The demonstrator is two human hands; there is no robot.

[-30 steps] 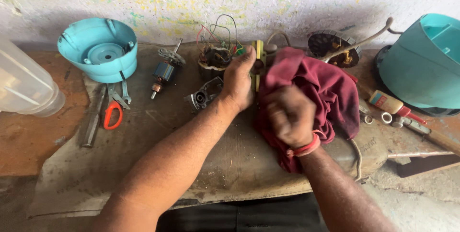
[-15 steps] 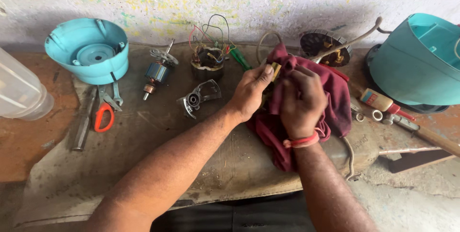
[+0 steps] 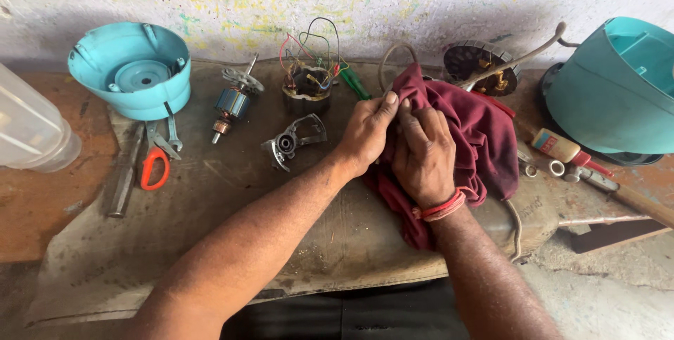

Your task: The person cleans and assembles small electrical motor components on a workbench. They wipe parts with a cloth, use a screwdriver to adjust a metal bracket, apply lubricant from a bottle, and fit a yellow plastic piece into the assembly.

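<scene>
A maroon cloth (image 3: pixel 484 140) lies bunched on the worn mat (image 3: pixel 210 227) at centre right. My left hand (image 3: pixel 365 133) and my right hand (image 3: pixel 423 150) press together at the cloth's upper left edge, both gripping its folds. Whatever is wrapped inside the cloth is hidden. A red thread band circles my right wrist. Just left of my hands lie a small grey metal bracket (image 3: pixel 291 142), a motor rotor (image 3: pixel 232 105) and a wound stator (image 3: pixel 309 83) with coloured wires.
A teal round housing (image 3: pixel 133 69) sits upside down at back left, a larger teal housing (image 3: pixel 618 87) at right. Red-handled pliers (image 3: pixel 154 164) and a spanner lie left; a translucent jar (image 3: pixel 28 129) at far left. Screwdrivers and small rings lie right of the cloth.
My left hand drew back from the stator to the cloth's edge. My right hand rose from a fist low on the cloth to meet it, and both now pinch the fabric.
</scene>
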